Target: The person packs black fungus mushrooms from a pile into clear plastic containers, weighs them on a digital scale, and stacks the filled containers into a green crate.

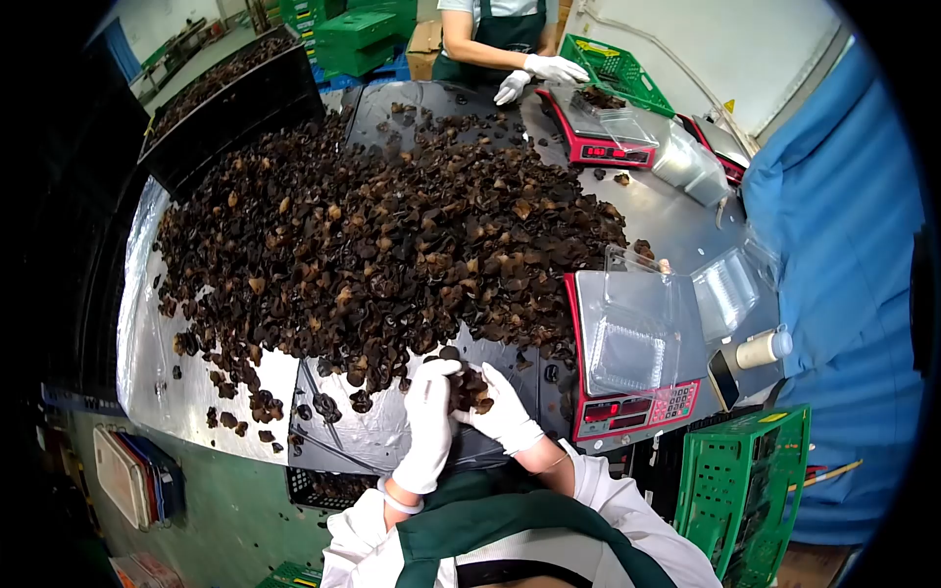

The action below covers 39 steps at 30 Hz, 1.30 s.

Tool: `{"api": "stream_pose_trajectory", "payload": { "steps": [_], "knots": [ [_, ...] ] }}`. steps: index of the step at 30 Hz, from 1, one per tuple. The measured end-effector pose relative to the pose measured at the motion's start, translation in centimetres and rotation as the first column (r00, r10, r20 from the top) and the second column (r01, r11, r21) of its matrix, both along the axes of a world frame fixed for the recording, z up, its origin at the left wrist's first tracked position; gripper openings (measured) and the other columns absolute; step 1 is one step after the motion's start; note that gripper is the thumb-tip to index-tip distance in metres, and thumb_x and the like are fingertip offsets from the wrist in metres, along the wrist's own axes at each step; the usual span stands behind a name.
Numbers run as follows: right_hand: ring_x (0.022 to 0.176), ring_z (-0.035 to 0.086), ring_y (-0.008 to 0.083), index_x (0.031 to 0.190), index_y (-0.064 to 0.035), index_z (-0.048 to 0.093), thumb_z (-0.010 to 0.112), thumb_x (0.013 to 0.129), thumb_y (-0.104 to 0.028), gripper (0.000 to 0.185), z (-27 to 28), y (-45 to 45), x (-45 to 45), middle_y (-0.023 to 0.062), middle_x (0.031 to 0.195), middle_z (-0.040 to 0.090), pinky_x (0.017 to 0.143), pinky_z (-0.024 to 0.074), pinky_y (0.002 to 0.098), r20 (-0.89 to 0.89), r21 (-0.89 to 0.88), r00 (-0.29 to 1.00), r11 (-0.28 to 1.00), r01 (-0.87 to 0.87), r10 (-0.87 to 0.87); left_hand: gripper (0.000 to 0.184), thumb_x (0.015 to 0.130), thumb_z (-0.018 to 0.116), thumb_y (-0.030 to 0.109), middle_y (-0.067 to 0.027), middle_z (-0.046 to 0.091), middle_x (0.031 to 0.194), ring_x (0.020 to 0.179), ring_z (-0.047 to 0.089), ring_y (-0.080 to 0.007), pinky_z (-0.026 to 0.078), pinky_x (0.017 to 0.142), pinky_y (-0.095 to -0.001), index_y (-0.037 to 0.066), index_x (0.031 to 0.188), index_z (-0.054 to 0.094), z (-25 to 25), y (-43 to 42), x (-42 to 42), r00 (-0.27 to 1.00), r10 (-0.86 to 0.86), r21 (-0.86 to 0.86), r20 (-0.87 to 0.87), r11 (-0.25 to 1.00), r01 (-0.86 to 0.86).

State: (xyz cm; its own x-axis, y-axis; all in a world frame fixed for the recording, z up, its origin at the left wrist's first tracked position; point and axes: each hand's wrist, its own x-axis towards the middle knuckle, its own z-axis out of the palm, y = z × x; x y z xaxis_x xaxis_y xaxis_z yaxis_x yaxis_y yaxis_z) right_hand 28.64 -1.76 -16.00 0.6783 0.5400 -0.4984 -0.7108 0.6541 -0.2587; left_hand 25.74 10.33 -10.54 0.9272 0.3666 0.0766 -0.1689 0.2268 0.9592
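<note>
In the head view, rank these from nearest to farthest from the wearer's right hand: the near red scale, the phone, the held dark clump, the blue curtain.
From the right hand:
1. Dark clump: in its grasp, on its left.
2. Near red scale: to its right.
3. Phone: right of the scale.
4. Blue curtain: far right, past the table.

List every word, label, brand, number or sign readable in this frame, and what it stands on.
No text reads clearly.
Near scale, display: red digits, too blurred.
Near scale, keypad: markings too small.
Far scale, front display: red digits, too small.
Far green crate, yellow label: illegible.
Lower-right green crate, top label: illegible.
Wall, yellow triangular sign: too small.
</note>
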Motion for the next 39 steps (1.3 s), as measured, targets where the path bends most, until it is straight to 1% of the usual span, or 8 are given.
{"api": "stream_pose_trajectory", "payload": {
  "steps": [4, 5, 15, 18, 25, 28, 35, 39],
  "knots": [
    [0.103, 0.06, 0.0238, 0.114, -0.0073, 0.06, 0.051, 0.094, -0.038, 0.038, -1.2, -0.2, 0.1, 0.0084, 0.109, 0.064, 0.094, 0.048, 0.0385, -0.057, 0.213, 0.994, 0.971, 0.106, -0.096, 0.019, 0.076, 0.066, 0.006, -0.0106, 0.064, 0.102, 0.104, 0.058, -0.0291, 0.041, 0.096, -0.042, 0.006, 0.095, 0.067, 0.8, -1.2, 0.2, 0.968, -0.176, 0.666, 0.178, 0.746, 0.013],
    [0.104, 0.059, 0.0244, 0.118, -0.0056, 0.058, 0.047, 0.096, -0.039, 0.042, -1.5, -0.6, 0.3, 0.0104, 0.112, 0.063, 0.095, 0.0472, 0.0394, -0.012, 0.507, 0.998, 0.86, 0.063, -0.066, 0.019, 0.074, 0.067, 0.007, -0.0099, 0.064, 0.103, 0.106, 0.057, -0.0303, 0.038, 0.099, -0.045, 0.006, 0.093, 0.067, 0.8, -1.2, 0.2, 0.944, -0.266, 0.774, 0.196, 0.633, 0.018],
    [0.097, 0.064, 0.0281, 0.108, -0.0114, 0.067, 0.046, 0.095, -0.043, 0.04, 8.5, -8.6, 2.8, 0.0135, 0.105, 0.067, 0.071, 0.0538, 0.0364, 0.005, 0.202, 0.825, 0.809, 0.552, -0.565, 0.024, 0.075, 0.072, 0.015, -0.0096, 0.064, 0.111, 0.113, 0.055, -0.0331, 0.042, 0.097, -0.0449, 0.009, 0.098, 0.068, -0.7, 2.6, -2.3, 0.949, -0.235, 0.814, 0.212, 0.58, -0.038],
    [0.103, 0.062, 0.0265, 0.116, -0.0131, 0.063, 0.047, 0.096, -0.04, 0.037, 8.1, -15.3, 3.9, 0.0108, 0.115, 0.064, 0.07, 0.0533, 0.0347, 0.301, 0.051, 0.667, 0.71, 0.702, -0.682, 0.023, 0.075, 0.072, 0.017, -0.0096, 0.064, 0.109, 0.111, 0.056, -0.0337, 0.044, 0.093, -0.0436, 0.007, 0.096, 0.067, -3.7, 4.3, -3.0, 0.972, -0.202, 0.851, 0.124, 0.526, 0.001],
    [0.107, 0.056, 0.0157, 0.122, -0.0095, 0.057, 0.052, 0.097, -0.029, 0.032, 9.8, -20.6, 3.6, 0.0045, 0.118, 0.059, 0.091, 0.0451, 0.0317, 0.699, -0.692, 0.699, 0.105, 0.714, -0.149, 0.031, 0.082, 0.067, 0.029, -0.0087, 0.059, 0.12, 0.121, 0.049, -0.0309, 0.037, 0.102, -0.0472, 0.012, 0.107, 0.066, -6.8, 3.2, -2.6, 0.92, -0.388, 0.948, -0.045, 0.273, 0.162],
    [0.108, 0.056, 0.0196, 0.124, -0.0005, 0.053, 0.054, 0.093, -0.012, 0.033, 11.1, -18.6, 5.3, 0.0105, 0.114, 0.06, 0.097, 0.0414, 0.0318, 0.842, -0.484, 0.524, -0.249, 0.839, 0.129, 0.04, 0.083, 0.065, 0.031, -0.0071, 0.054, 0.131, 0.127, 0.044, -0.0306, 0.031, 0.106, -0.0507, 0.017, 0.12, 0.061, -8.1, 2.6, -1.3, 0.903, -0.414, 0.969, -0.11, 0.159, 0.191],
    [0.129, 0.041, 0.0313, 0.134, -0.0044, 0.048, 0.072, 0.079, -0.019, 0.062, 12.7, -4.0, 12.4, 0.0184, 0.14, 0.042, 0.109, 0.0309, 0.0408, 0.668, -0.521, 0.271, 0.176, 0.835, 0.693, 0.033, 0.082, 0.063, 0.022, -0.0052, 0.055, 0.128, 0.124, 0.045, -0.0295, 0.029, 0.107, -0.0529, 0.014, 0.114, 0.062, -9.4, 4.7, 1.0, 0.955, -0.272, 0.991, -0.119, 0.032, 0.132],
    [0.137, 0.027, 0.0433, 0.144, -0.0229, 0.036, 0.078, 0.072, -0.04, 0.086, 8.0, 3.2, 17.9, 0.0208, 0.15, 0.028, 0.11, 0.0277, 0.0522, 0.484, -0.66, 0.21, 0.197, 0.725, 0.85, 0.027, 0.078, 0.063, 0.017, -0.009, 0.06, 0.117, 0.118, 0.05, -0.0287, 0.033, 0.103, -0.0506, 0.008, 0.104, 0.064, -9.6, 7.6, 1.3, 0.995, -0.053, 0.993, -0.087, 0.075, 0.09]
  ]
}}
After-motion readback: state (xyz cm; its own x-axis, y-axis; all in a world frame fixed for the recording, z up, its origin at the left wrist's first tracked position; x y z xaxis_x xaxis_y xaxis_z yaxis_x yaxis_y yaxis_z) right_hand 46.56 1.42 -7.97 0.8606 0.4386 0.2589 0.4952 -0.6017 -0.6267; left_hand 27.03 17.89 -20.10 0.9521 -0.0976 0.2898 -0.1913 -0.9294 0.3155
